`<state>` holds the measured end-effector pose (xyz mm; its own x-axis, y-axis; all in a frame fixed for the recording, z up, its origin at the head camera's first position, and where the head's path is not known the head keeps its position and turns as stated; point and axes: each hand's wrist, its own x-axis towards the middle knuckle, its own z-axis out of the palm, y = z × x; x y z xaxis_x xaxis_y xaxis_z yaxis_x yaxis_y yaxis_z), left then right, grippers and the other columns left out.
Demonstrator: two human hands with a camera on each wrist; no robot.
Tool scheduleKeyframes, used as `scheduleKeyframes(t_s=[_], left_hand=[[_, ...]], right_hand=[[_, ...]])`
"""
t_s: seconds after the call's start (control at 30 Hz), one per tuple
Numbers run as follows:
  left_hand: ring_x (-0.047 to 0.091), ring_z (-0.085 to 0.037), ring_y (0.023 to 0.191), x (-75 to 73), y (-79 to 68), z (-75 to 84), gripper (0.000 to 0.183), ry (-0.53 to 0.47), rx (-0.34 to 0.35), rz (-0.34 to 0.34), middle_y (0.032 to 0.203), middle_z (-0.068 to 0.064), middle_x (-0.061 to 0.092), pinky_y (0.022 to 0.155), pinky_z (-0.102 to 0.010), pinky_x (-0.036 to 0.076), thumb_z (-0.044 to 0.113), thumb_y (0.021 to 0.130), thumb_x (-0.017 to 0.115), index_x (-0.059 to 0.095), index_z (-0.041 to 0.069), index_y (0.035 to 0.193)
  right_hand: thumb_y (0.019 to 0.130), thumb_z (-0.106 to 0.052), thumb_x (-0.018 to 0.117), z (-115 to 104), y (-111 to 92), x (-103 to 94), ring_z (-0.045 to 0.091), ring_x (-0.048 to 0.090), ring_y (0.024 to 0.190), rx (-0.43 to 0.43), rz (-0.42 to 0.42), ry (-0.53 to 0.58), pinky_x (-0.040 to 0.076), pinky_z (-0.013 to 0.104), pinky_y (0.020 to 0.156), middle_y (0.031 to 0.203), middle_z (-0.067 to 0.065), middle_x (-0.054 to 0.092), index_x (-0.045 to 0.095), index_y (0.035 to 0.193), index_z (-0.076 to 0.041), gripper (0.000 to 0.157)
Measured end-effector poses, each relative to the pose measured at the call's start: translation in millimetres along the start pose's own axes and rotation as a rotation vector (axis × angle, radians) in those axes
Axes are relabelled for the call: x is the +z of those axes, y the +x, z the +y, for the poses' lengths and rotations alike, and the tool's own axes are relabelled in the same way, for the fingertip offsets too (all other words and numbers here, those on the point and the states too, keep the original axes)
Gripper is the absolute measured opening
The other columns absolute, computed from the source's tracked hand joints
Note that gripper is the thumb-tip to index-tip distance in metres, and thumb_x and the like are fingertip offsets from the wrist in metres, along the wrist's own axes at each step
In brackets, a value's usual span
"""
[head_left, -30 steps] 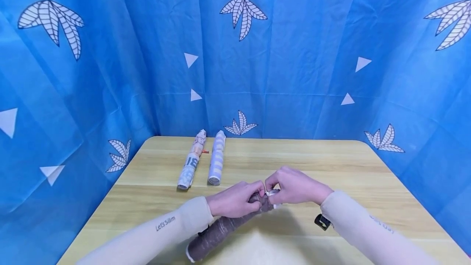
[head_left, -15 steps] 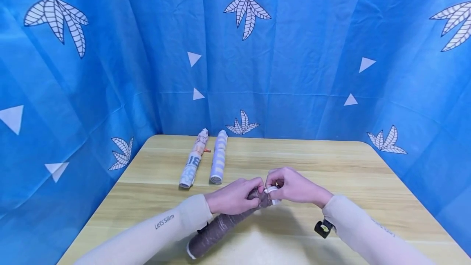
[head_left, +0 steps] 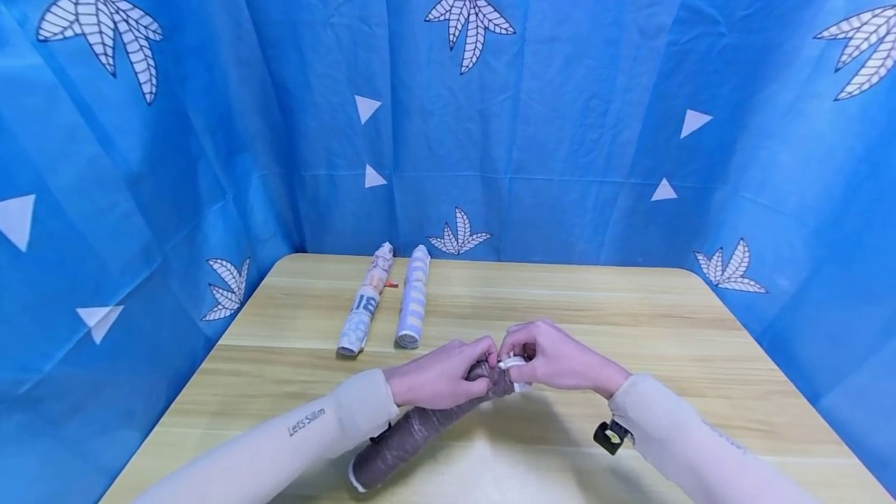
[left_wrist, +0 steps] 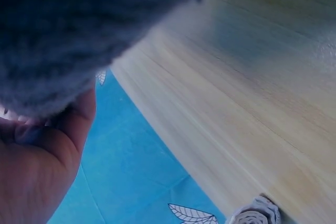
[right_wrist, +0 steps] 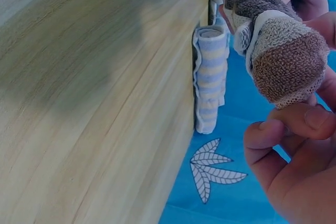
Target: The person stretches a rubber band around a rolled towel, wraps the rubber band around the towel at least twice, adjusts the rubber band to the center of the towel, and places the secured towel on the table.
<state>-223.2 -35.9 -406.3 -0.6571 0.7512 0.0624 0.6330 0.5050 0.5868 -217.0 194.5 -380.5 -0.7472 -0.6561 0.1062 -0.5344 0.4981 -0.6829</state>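
A brown rolled-up towel (head_left: 413, 435) with white edging slants over the near part of the table, one end toward me. Around its far part curl the fingers of my left hand (head_left: 437, 376). At the far end, my right hand (head_left: 560, 358) pinches the white-edged border between thumb and fingers. Seen from the right wrist, that end of the towel (right_wrist: 287, 59) is bunched and folded over, with a paler band beside the brown. In the left wrist view the towel (left_wrist: 68, 30) looms dark and blurred over the left hand (left_wrist: 37, 166).
Two more rolled towels lie farther back on the wooden table (head_left: 595, 302): a printed one (head_left: 364, 306) with an orange tag, and a striped one (head_left: 413, 302) to its right. A blue patterned curtain (head_left: 574, 115) closes off the back and sides.
More of the white border shows under my right hand than a second ago, as its fingers have shifted on the towel's end. The left hand keeps its hold. The other rolls stay put.
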Motion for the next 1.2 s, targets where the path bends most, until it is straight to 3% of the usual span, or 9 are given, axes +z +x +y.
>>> scheduleKeyframes(t_s=[0.4, 0.6, 0.8, 1.0, 1.2], left_hand=[[0.046, -0.003, 0.059, -2.0, -3.2, 0.7, 0.020, -0.029, 0.000, -0.015, 0.072, 0.011, 0.049, 0.051, -0.022, 0.039, 0.020, 0.094, 0.065, 0.047, 0.024, 0.101], [0.047, -0.003, 0.063, -3.2, -5.1, -3.2, 0.021, -0.017, -0.012, 0.003, 0.076, 0.011, 0.053, 0.054, -0.021, 0.039, 0.020, 0.093, 0.065, 0.047, 0.024, 0.103], [0.051, -0.003, 0.068, -4.1, -7.2, -7.3, 0.021, -0.067, 0.001, 0.028, 0.081, 0.010, 0.057, 0.057, -0.021, 0.042, 0.025, 0.096, 0.065, 0.046, 0.025, 0.107], [0.054, -0.004, 0.071, -6.9, -7.8, -9.4, 0.022, -0.107, 0.030, 0.076, 0.085, 0.008, 0.058, 0.059, -0.021, 0.043, 0.028, 0.099, 0.063, 0.045, 0.027, 0.112], [0.057, -0.005, 0.078, -10.0, -8.5, -6.3, 0.022, -0.113, 0.054, 0.109, 0.092, 0.008, 0.060, 0.066, -0.022, 0.046, 0.026, 0.099, 0.061, 0.046, 0.027, 0.115]], right_hand=[[0.079, -0.010, 0.077, -2.1, -0.2, 2.8, 0.002, 0.046, 0.057, 0.001, -0.001, -0.022, 0.042, 0.021, 0.051, 0.071, -0.011, 0.061, 0.071, 0.083, -0.027, 0.018], [0.085, -0.016, 0.076, -1.8, -0.6, 7.4, 0.001, 0.044, 0.049, 0.046, 0.030, -0.055, 0.040, 0.021, 0.046, 0.059, -0.010, 0.058, 0.073, 0.083, -0.031, 0.016], [0.087, -0.024, 0.077, 0.9, -3.9, 5.7, 0.002, 0.039, 0.050, 0.071, 0.104, -0.011, 0.041, 0.022, 0.049, 0.058, -0.009, 0.047, 0.073, 0.090, -0.033, 0.010], [0.089, -0.030, 0.076, 7.0, -8.3, -1.9, 0.015, 0.064, 0.075, 0.079, 0.213, 0.096, 0.055, 0.029, 0.066, 0.090, -0.003, 0.069, 0.072, 0.095, -0.027, 0.008], [0.092, -0.028, 0.073, 12.5, -11.3, -3.9, 0.021, 0.059, 0.102, -0.017, 0.255, 0.086, 0.054, 0.033, 0.083, 0.108, -0.002, 0.064, 0.071, 0.105, -0.026, 0.013]])
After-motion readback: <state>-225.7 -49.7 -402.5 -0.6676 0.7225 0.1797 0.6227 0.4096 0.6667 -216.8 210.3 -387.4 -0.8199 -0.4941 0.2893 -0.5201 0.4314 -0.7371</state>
